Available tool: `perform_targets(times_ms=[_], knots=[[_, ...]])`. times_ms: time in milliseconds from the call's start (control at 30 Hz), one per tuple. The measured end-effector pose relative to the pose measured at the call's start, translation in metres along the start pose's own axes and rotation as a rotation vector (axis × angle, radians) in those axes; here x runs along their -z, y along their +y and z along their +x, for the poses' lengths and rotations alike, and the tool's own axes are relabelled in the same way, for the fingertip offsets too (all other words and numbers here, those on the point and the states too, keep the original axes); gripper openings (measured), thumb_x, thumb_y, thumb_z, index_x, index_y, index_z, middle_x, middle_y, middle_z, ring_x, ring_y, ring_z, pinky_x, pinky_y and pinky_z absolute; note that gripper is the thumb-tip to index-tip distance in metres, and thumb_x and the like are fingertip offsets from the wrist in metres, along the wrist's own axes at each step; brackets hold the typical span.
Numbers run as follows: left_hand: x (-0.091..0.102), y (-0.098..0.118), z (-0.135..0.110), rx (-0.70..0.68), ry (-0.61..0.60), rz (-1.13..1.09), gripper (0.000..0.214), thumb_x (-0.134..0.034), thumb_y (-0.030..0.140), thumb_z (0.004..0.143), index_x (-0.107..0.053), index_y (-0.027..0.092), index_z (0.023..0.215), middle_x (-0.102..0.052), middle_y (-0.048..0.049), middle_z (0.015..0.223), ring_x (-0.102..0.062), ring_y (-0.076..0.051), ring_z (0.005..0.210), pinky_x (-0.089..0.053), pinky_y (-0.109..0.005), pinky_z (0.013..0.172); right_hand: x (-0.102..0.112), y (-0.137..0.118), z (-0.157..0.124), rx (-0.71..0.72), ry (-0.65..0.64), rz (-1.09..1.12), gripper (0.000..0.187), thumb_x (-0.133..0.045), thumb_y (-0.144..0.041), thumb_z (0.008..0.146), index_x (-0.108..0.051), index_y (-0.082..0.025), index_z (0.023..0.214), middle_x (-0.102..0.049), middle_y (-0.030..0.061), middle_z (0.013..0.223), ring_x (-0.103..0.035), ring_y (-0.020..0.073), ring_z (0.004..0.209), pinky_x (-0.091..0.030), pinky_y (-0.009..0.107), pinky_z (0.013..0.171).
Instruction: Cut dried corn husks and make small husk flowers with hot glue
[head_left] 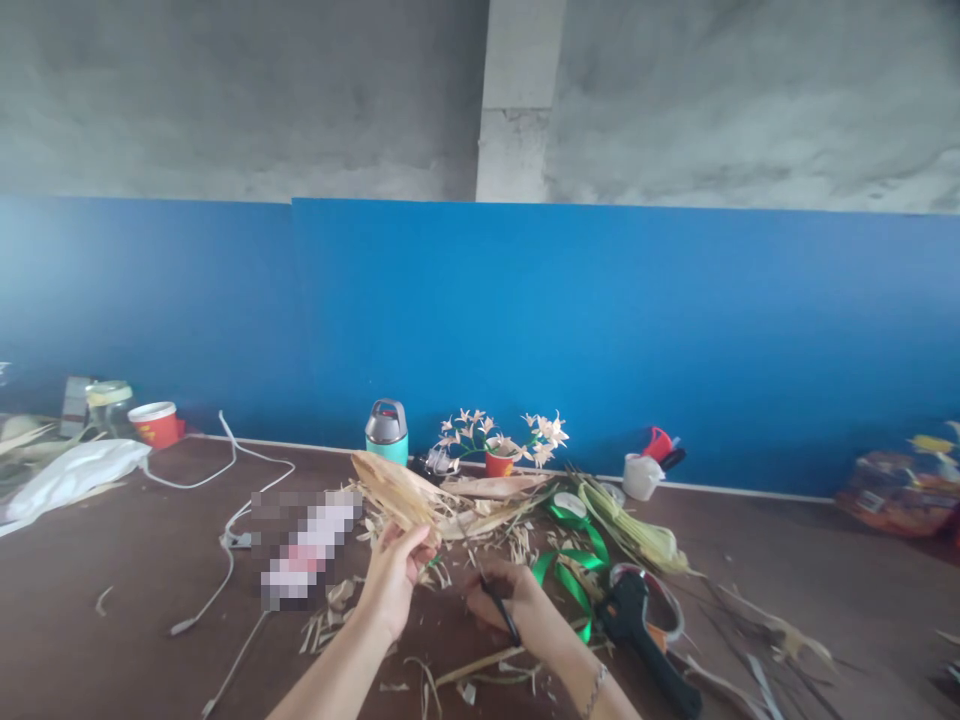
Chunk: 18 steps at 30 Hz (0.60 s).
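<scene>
My left hand point(394, 575) is closed on a dried corn husk point(394, 490), holding it up off the brown table point(135, 560) by its lower end. My right hand point(502, 595) rests low on the table just to the right, fingers curled round a thin dark tool point(501, 610) that may be small scissors or a pen. Husk strips and scraps point(480, 510) lie scattered between and behind both hands. A green ribbon point(570, 570) curls on the table just right of my right hand.
A black glue gun point(645, 635) lies right of my right hand. At the back stand a teal flask point(387, 432), a red cup of husk flowers point(499, 445), a white cup point(641, 475) and a red-and-white tub point(156, 423). A white cable point(225, 520) and plastic bag point(71, 475) lie left.
</scene>
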<state>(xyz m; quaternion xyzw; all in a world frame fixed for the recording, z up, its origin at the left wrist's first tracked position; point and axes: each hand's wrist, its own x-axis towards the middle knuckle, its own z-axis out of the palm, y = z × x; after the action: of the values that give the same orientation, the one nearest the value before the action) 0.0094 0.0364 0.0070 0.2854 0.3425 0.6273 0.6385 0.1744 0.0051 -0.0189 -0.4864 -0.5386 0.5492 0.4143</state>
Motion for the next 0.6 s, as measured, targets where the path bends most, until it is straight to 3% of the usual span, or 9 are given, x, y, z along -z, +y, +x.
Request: perform_targets(times_ms=[167,333,500,600], knots=[[-0.005,-0.004,-0.008,0.08,-0.091,0.091,0.025,-0.073,0.02,0.06,-0.064,0.016,0.083,-0.066,-0.0003,0.07,-0.059,-0.011,0.059,-0.047,-0.02,0.052,0.0,0.001,0.007,0.144,0.165,0.284,0.048,-0.079,-0.045,0.052,-0.059,-0.016,0.084,-0.052,-0.0048,0.055,-0.044,0.007,0.046,-0.035,0.018,0.045],[-0.008,-0.003,-0.014,-0.048,-0.024,0.314,0.021,-0.068,0.026,0.064,-0.063,0.015,0.081,-0.058,0.0034,0.057,-0.051,-0.01,0.049,-0.039,-0.019,0.045,0.001,-0.016,-0.006,0.233,0.211,0.157,0.041,-0.077,-0.044,0.057,-0.061,-0.014,0.08,-0.047,-0.0054,0.052,-0.039,0.0059,0.045,-0.032,0.017,0.042],[-0.003,0.0,-0.005,-0.135,0.059,0.438,0.026,-0.066,0.031,0.061,-0.062,0.015,0.08,-0.051,0.0064,0.048,-0.041,-0.008,0.038,-0.032,-0.02,0.038,-0.003,-0.02,-0.016,0.048,-0.039,-0.085,0.036,-0.072,-0.045,0.062,-0.063,-0.013,0.074,-0.05,-0.0042,0.047,-0.044,0.0073,0.038,-0.035,0.018,0.037],[-0.004,0.003,-0.004,-0.156,0.069,0.47,0.026,-0.066,0.031,0.059,-0.062,0.015,0.078,-0.051,0.0063,0.046,-0.04,-0.008,0.036,-0.03,-0.02,0.037,-0.003,-0.018,-0.014,-0.066,-0.114,-0.166,0.036,-0.071,-0.045,0.062,-0.064,-0.012,0.074,-0.051,-0.0041,0.042,-0.046,0.0081,0.034,-0.035,0.017,0.033]])
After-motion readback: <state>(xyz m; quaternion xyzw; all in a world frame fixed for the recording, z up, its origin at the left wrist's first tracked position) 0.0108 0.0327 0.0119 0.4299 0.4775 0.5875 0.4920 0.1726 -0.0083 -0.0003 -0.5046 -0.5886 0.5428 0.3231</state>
